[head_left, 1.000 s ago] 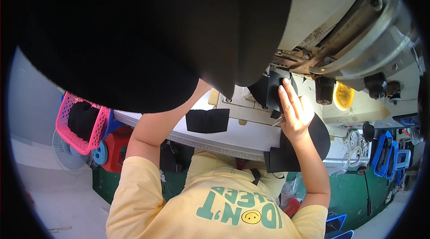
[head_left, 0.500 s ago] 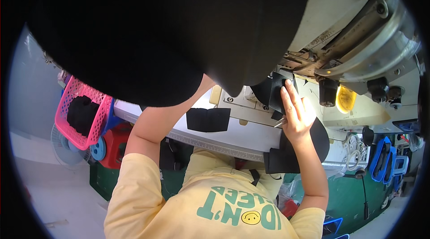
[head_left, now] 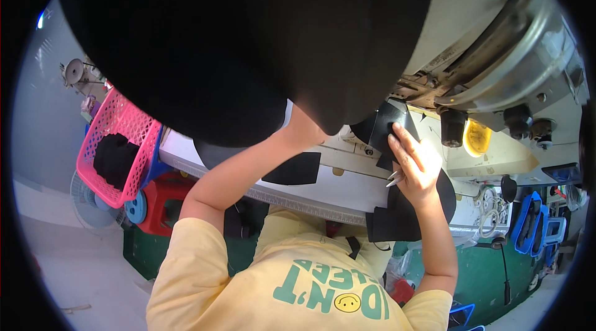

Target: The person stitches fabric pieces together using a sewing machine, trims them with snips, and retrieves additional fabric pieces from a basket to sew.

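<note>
The index and middle fingers of my right hand (head_left: 417, 166) are stretched out on a black fabric piece (head_left: 390, 125) beside the sewing machine's needle area. Tucked in the same hand is a small metal tool (head_left: 395, 178); only its pointed tips show, so its kind is unclear. My left hand (head_left: 305, 131) is over the table, its fingers mostly hidden behind a large dark shape. Below it on the tabletop lies a flat black piece (head_left: 293, 169). Another black fabric piece (head_left: 391, 224) hangs over the table's front edge, under my right wrist.
The sewing machine (head_left: 490, 89) fills the upper right, with a yellow dish (head_left: 477, 137) by it. A pink basket (head_left: 143, 145) with black cloth stands left, above a red stool (head_left: 162, 204). Blue bins (head_left: 529, 222) sit at right. A large dark shape (head_left: 248, 39) blocks the upper view.
My left hand has moved to the right and is more visible, near the flat black piece. My right hand and the fabric under it have shifted slightly.
</note>
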`<move>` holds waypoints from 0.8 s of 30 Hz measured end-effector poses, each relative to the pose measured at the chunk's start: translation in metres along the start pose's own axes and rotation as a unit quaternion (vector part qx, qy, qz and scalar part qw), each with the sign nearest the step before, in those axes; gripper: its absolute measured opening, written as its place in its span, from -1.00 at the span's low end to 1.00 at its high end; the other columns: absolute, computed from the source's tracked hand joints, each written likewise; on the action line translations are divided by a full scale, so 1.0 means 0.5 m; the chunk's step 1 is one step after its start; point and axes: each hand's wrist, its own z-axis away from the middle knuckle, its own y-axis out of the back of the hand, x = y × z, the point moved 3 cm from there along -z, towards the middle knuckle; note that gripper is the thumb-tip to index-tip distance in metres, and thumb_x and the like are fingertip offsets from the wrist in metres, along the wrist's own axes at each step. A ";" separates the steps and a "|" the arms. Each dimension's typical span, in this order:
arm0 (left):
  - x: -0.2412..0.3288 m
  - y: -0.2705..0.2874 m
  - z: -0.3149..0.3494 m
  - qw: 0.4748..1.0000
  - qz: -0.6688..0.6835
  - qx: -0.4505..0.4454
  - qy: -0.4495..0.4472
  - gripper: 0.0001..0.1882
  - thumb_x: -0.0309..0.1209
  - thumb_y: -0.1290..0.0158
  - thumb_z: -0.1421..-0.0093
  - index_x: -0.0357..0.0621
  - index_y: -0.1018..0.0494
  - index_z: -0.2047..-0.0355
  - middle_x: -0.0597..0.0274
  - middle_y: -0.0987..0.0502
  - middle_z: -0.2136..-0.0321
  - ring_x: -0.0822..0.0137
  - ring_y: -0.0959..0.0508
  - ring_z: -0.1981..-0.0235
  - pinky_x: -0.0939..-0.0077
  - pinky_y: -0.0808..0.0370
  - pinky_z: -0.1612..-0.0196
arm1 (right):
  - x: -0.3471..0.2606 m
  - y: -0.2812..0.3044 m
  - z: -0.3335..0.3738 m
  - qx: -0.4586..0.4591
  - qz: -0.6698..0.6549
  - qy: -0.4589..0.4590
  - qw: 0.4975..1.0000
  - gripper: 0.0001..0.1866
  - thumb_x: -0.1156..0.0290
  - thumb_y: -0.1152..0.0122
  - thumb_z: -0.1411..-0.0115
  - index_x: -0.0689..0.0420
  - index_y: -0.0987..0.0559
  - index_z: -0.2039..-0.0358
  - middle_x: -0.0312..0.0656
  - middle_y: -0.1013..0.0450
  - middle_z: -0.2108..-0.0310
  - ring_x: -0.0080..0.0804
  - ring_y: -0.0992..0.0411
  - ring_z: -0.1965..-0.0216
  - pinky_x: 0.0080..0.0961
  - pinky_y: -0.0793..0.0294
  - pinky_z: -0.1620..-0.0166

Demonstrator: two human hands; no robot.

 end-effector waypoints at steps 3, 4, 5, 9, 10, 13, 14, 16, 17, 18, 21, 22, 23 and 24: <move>0.039 0.000 0.030 0.970 -0.093 0.035 -0.220 -0.56 -0.36 -0.23 0.12 -0.03 -0.41 0.17 0.11 -0.42 0.14 0.11 -0.40 0.06 0.14 -0.28 -0.01 | 0.001 0.000 0.000 -0.007 0.003 0.017 1.000 -0.51 0.60 -0.20 0.38 0.24 -0.61 0.26 -0.09 -0.51 0.12 -0.43 -0.45 0.58 -0.57 -0.41 0.54; 0.047 -0.008 0.035 0.956 -0.117 0.029 -0.266 -0.46 -0.38 -0.23 0.15 0.01 -0.36 0.10 0.09 -0.36 0.04 0.10 -0.37 0.01 0.04 -0.24 -0.05 | 0.002 0.003 -0.001 -0.015 0.002 0.010 1.000 -0.53 0.55 -0.21 0.36 0.21 -0.62 0.28 -0.10 -0.51 0.12 -0.45 -0.44 0.57 -0.57 -0.41 0.51; 0.044 -0.008 0.034 0.956 -0.116 0.029 -0.267 -0.46 -0.38 -0.23 0.15 0.01 -0.36 0.10 0.09 -0.36 0.04 0.10 -0.37 0.01 0.04 -0.24 -0.05 | 0.002 0.008 -0.003 -0.014 0.003 0.009 1.000 -0.53 0.55 -0.21 0.36 0.21 -0.62 0.28 -0.10 -0.51 0.12 -0.45 -0.44 0.57 -0.57 -0.41 0.51; 0.056 0.002 0.033 0.927 -0.157 0.069 -0.333 -0.61 -0.41 -0.22 0.19 -0.07 -0.45 0.26 0.11 -0.49 0.18 0.15 -0.46 0.10 0.13 -0.36 0.01 | -0.001 0.023 -0.010 -0.046 0.011 0.006 0.999 -0.54 0.49 -0.21 0.32 0.15 -0.63 0.26 -0.11 -0.50 0.11 -0.47 -0.41 0.55 -0.57 -0.40 0.47; 0.060 0.004 0.034 0.932 -0.120 0.063 -0.337 -0.68 -0.47 -0.19 0.16 -0.10 -0.47 0.31 0.13 -0.52 0.22 0.15 -0.49 0.15 0.19 -0.41 0.07 | -0.004 0.025 -0.012 -0.054 0.021 0.015 0.998 -0.53 0.48 -0.21 0.32 0.15 -0.63 0.25 -0.11 -0.50 0.11 -0.46 -0.41 0.55 -0.57 -0.39 0.48; 0.070 0.013 0.034 0.949 -0.076 0.042 -0.304 -0.77 -0.53 -0.15 0.11 -0.13 -0.49 0.36 0.15 -0.55 0.26 0.18 -0.55 0.23 0.36 -0.51 0.21 | -0.004 0.024 -0.010 -0.058 0.025 0.018 0.998 -0.53 0.46 -0.21 0.31 0.14 -0.63 0.24 -0.12 -0.50 0.11 -0.46 -0.40 0.54 -0.56 -0.39 0.48; 0.068 0.014 0.035 0.953 -0.079 0.030 -0.292 -0.78 -0.52 -0.16 0.11 -0.13 -0.50 0.37 0.15 -0.55 0.26 0.19 -0.55 0.22 0.36 -0.51 0.20 | -0.003 0.023 -0.009 -0.055 0.020 0.013 0.998 -0.53 0.45 -0.21 0.31 0.14 -0.63 0.24 -0.12 -0.50 0.11 -0.46 -0.40 0.54 -0.56 -0.39 0.49; 0.070 0.015 0.035 0.956 -0.081 0.018 -0.280 -0.78 -0.51 -0.17 0.11 -0.14 -0.50 0.37 0.15 -0.54 0.25 0.20 -0.55 0.20 0.37 -0.50 0.19 | 0.001 0.021 -0.007 -0.047 0.015 0.015 0.999 -0.53 0.45 -0.20 0.31 0.14 -0.63 0.24 -0.11 -0.50 0.11 -0.46 -0.40 0.55 -0.56 -0.39 0.49; 0.072 0.016 0.034 0.960 -0.073 0.009 -0.271 -0.78 -0.51 -0.17 0.11 -0.14 -0.51 0.37 0.15 -0.54 0.25 0.20 -0.55 0.20 0.38 -0.51 0.18 | 0.002 0.022 -0.007 -0.039 0.010 0.017 0.999 -0.53 0.45 -0.20 0.30 0.14 -0.63 0.24 -0.11 -0.50 0.11 -0.46 -0.40 0.55 -0.56 -0.39 0.49; 0.072 0.015 0.035 0.962 -0.068 0.004 -0.266 -0.78 -0.50 -0.17 0.12 -0.14 -0.51 0.38 0.15 -0.54 0.26 0.21 -0.55 0.20 0.38 -0.51 0.18 | 0.002 0.023 -0.006 -0.039 0.010 0.017 0.999 -0.53 0.45 -0.20 0.30 0.14 -0.63 0.24 -0.11 -0.50 0.11 -0.46 -0.40 0.55 -0.56 -0.39 0.49; 0.070 0.015 0.037 0.968 -0.067 -0.016 -0.242 -0.78 -0.51 -0.17 0.11 -0.14 -0.53 0.37 0.16 -0.54 0.26 0.21 -0.55 0.20 0.38 -0.51 0.18 | 0.003 0.022 -0.008 -0.052 0.003 0.010 0.999 -0.53 0.47 -0.20 0.31 0.13 -0.63 0.24 -0.11 -0.50 0.10 -0.45 -0.42 0.55 -0.56 -0.41 0.48; 0.070 0.015 0.037 0.969 -0.068 -0.022 -0.236 -0.78 -0.51 -0.17 0.11 -0.14 -0.53 0.37 0.16 -0.54 0.26 0.21 -0.55 0.20 0.38 -0.51 0.18 | 0.004 0.021 -0.008 -0.048 -0.008 0.008 0.999 -0.52 0.47 -0.20 0.32 0.14 -0.63 0.23 -0.11 -0.50 0.10 -0.44 -0.43 0.55 -0.55 -0.43 0.47; 0.073 0.016 0.033 0.970 -0.063 -0.019 -0.236 -0.77 -0.51 -0.18 0.12 -0.15 -0.53 0.37 0.16 -0.54 0.27 0.21 -0.55 0.21 0.37 -0.51 0.19 | 0.005 0.021 -0.009 -0.043 -0.019 0.005 0.999 -0.51 0.47 -0.20 0.32 0.14 -0.62 0.22 -0.11 -0.50 0.10 -0.44 -0.45 0.54 -0.54 -0.44 0.46; 0.071 0.016 0.031 0.970 -0.061 -0.018 -0.236 -0.77 -0.51 -0.18 0.13 -0.15 -0.53 0.37 0.15 -0.54 0.27 0.21 -0.55 0.21 0.37 -0.51 0.19 | 0.006 0.021 -0.011 -0.044 -0.020 0.005 0.999 -0.51 0.47 -0.20 0.32 0.14 -0.62 0.22 -0.11 -0.50 0.10 -0.44 -0.45 0.54 -0.54 -0.44 0.46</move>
